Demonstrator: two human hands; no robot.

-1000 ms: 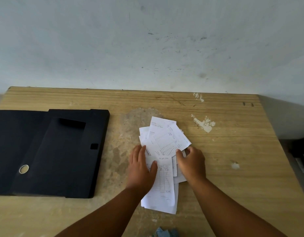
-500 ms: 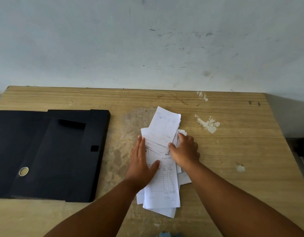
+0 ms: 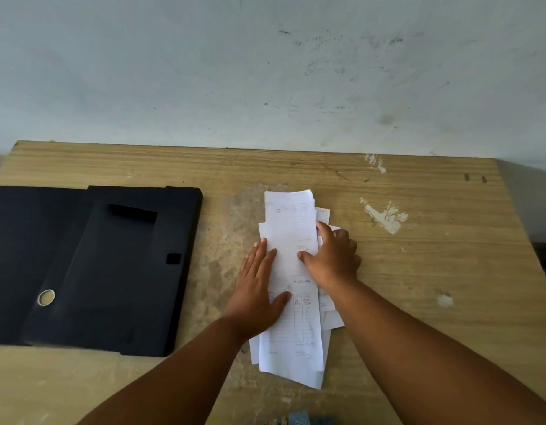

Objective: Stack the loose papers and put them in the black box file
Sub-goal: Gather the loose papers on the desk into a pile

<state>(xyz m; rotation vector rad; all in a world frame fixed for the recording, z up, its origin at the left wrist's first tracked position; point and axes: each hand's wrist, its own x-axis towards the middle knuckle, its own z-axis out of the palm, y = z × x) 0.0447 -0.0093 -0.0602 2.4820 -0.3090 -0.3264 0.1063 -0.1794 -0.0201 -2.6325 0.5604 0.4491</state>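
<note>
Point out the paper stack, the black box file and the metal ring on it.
paper stack (image 3: pixel 291 222), head view, upper part of the top sheet.
black box file (image 3: pixel 118 286), head view, middle of the open flap.
metal ring (image 3: pixel 46 297), head view, its centre.

Your left hand: flat on the papers' left edge | your right hand: fingers curled over the right edge, thumb on top | papers: rough pile on the wooden table | black box file: open, lying left, apart.
</note>
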